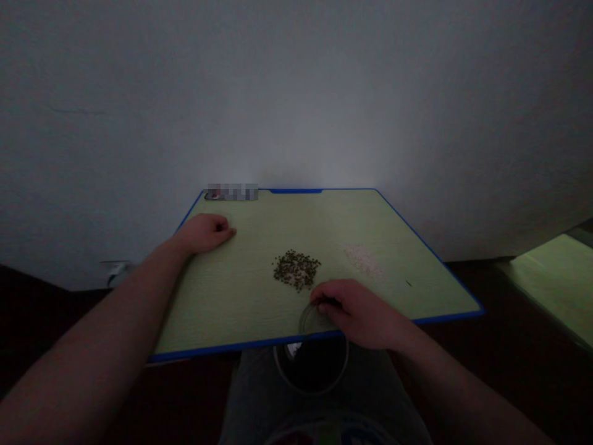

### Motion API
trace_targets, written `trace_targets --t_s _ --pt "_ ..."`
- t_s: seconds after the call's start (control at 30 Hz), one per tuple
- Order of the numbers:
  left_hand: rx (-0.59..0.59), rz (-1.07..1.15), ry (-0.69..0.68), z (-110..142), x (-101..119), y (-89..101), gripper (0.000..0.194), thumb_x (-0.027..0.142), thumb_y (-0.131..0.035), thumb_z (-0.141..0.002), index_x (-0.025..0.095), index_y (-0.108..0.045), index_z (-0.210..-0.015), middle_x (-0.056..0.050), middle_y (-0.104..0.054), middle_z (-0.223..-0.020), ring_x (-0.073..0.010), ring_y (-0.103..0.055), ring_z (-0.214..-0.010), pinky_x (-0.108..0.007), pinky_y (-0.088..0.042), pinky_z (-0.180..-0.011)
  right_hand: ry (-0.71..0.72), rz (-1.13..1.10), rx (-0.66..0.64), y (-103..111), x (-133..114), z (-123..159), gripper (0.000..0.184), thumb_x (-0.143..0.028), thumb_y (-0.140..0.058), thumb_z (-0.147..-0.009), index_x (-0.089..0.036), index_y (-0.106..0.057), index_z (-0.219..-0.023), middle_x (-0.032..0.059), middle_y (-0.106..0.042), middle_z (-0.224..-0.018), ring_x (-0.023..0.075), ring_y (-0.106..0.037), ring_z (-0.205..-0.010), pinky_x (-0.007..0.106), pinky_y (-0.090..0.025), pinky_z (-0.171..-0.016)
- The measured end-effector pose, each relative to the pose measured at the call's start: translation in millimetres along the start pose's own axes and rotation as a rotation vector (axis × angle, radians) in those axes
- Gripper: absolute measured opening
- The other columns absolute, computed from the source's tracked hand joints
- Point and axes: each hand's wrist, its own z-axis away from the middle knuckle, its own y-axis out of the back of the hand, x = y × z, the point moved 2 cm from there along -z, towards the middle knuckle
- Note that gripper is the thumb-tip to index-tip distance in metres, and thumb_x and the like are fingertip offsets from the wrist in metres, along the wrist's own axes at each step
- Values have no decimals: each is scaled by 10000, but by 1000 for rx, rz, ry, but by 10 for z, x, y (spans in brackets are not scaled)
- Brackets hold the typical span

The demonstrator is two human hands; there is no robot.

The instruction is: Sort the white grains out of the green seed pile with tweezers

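Observation:
My left hand (206, 233) rests on the left part of a pale green folding table (259, 315) with a blue edge. Its fingers are curled, and nothing shows in them. Near the front edge, my right hand (356, 312) has its fingers closed; what they hold, if anything, is hidden. A thin curved loop (303, 318), perhaps a handle, runs up to these fingertips. Just beyond them lies a loose pile of small dark green-brown grains (296, 270). A pale heap of small whitish grains (364, 259) lies to its right. Below the table edge, a dark round bucket (312, 368) stands between my legs.
A phone-like flat object (231, 193), partly blurred out, lies at the far left corner. One thin dark sliver (408, 283) is on the table's right side. A wall (315, 111) rises behind the table. Another pale green surface (556, 284) stands at the far right.

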Motion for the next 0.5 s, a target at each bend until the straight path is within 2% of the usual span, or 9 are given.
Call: trace_targets --t_s 0.3,0.4,0.5 --pt "5 -1 -1 4 -22 -11 427 584 -417 -777 204 -571 -657 -39 -601 -643 -179 -538 -638 -300 -355 -605 -82 -21 57 71 107 193 212 -89 -513 -844 -204 -672 -924 21 -704 -886 173 -630 -820 285 -454 -732" --pt "0 1 -2 6 -26 -8 425 579 -417 -778 201 -574 -666 -42 -600 -647 -181 -538 -635 -303 -355 -603 -138 -15 141 89 189 223 195 -124 -507 -859 -198 -670 -936 29 -709 -866 179 -637 -779 287 -466 -690" --pt "-4 -5 -2 6 -18 -4 427 583 -412 -782 203 -564 -659 -40 -590 -637 -179 -533 -630 -303 -352 -603 -172 47 273 94 244 209 196 -157 -504 -876 -189 -673 -970 54 -725 -913 202 -655 -821 314 -479 -727"
